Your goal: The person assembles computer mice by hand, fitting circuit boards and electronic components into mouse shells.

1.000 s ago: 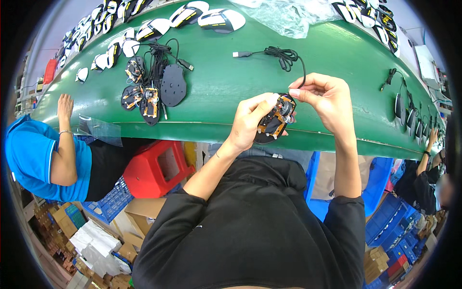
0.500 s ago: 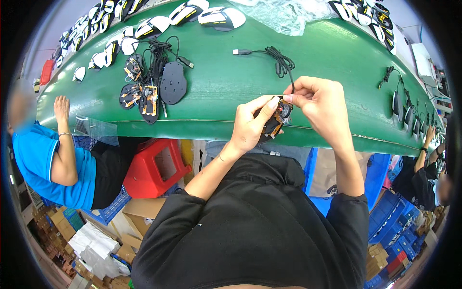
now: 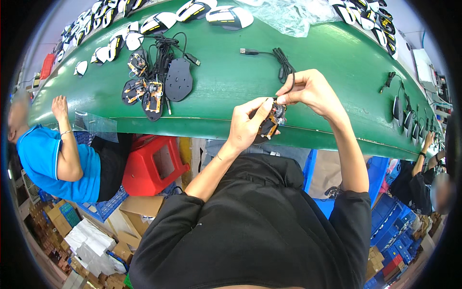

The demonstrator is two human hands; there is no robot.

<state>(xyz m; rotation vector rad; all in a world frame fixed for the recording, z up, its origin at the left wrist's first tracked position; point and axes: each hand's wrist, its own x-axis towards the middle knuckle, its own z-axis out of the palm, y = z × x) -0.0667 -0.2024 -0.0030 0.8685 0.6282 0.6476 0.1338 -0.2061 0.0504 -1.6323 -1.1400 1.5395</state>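
Observation:
An opened computer mouse base (image 3: 269, 126), with its orange circuit boards bare, is gripped in my left hand (image 3: 243, 126) over the near edge of the table. My left thumb lies along its top. My right hand (image 3: 313, 94) pinches the black mouse cable (image 3: 285, 63) close to where it enters the base, its fingertips near my left thumb. From there the cable runs to a tied bundle and a USB plug (image 3: 249, 51) lying on the green table. My palm and fingers hide part of the base.
Left of me on the green table (image 3: 221, 82) lie several opened mouse bases (image 3: 153, 98) with bundled cables. White-and-black mouse shells (image 3: 230, 17) line the back, beside clear plastic film (image 3: 293, 17). A person in blue (image 3: 57, 154) sits left, near a red stool (image 3: 144, 166). Another person works far right.
My right hand has come slightly left and its fingertips are closer to my left thumb. The left hand still holds the mouse base. The whole view has shifted a little.

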